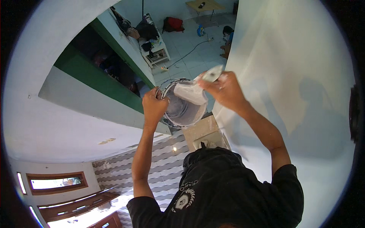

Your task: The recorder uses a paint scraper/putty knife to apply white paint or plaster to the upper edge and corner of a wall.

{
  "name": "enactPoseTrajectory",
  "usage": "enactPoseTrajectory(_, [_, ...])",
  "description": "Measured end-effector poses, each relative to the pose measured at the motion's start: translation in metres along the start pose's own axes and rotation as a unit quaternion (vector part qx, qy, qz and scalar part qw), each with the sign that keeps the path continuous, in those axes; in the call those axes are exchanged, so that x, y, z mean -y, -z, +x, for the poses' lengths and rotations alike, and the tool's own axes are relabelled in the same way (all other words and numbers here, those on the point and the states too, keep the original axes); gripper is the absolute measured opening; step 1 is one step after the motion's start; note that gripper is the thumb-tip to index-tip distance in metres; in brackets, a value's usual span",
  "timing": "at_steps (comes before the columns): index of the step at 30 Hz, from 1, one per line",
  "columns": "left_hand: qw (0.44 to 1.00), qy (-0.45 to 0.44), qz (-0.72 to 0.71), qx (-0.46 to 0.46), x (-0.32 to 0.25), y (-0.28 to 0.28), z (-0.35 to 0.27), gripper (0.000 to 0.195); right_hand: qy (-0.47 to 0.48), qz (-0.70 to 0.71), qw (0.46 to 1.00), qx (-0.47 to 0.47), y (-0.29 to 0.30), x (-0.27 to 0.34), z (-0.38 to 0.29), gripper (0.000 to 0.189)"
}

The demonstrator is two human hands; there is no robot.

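Note:
My left hand (155, 105) grips the rim of a paint bucket (185, 112) at its left side, beside the thin wire handle. Pale paint coats the bucket's inner wall. In my right hand (229, 88) is a wide paintbrush, its pale handle (213, 73) rising above the fingers. The brush's bristles (191, 92) are thick with whitish paint and lie over the far right part of the bucket's mouth. Whether they touch the rim is hard to tell.
A white wall (285, 71) runs close on my right, and a green door frame (114, 85) on my left. Below me is a wooden surface (198, 129). Farther off, a person (227, 40) is low near the floor, by a cable (188, 54) and a white shelf (159, 51).

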State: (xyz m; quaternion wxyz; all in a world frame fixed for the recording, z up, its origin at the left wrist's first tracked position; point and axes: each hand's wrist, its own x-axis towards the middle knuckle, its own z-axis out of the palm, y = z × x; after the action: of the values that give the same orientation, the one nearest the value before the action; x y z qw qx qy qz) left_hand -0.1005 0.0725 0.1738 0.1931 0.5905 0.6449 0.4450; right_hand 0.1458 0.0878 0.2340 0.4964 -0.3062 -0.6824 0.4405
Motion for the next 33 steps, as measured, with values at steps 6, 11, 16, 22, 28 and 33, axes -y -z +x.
enactPoseTrajectory(6, [0.999, -0.041, 0.026, -0.023, 0.002, -0.005, -0.006, 0.021, 0.021, -0.236, 0.97, 0.048, -0.027, -0.021, -0.013, 0.022])
enactPoseTrajectory(11, [0.994, -0.043, 0.101, -0.009, -0.008, 0.002, -0.008, 0.02, 0.042, -0.357, 0.929, 0.091, -0.031, -0.019, -0.011, 0.023])
enactPoseTrajectory(16, [0.995, -0.054, 0.034, -0.082, -0.013, 0.008, -0.018, 0.024, 0.051, -0.32, 0.925, 0.196, -0.033, -0.012, -0.006, 0.018])
enactPoseTrajectory(22, [0.981, -0.124, 0.144, -0.039, -0.045, 0.022, -0.02, 0.031, 0.194, -0.259, 0.907, 0.27, -0.01, -0.013, 0.007, 0.022])
enactPoseTrajectory(28, [0.972, -0.183, 0.148, -0.022, -0.037, 0.01, -0.029, 0.027, 0.16, -0.339, 0.882, 0.287, -0.029, -0.024, -0.001, 0.021])
enactPoseTrajectory(33, [0.978, -0.16, 0.131, -0.024, -0.035, 0.007, -0.032, 0.021, 0.139, -0.262, 0.926, 0.232, -0.025, -0.028, -0.011, 0.021])
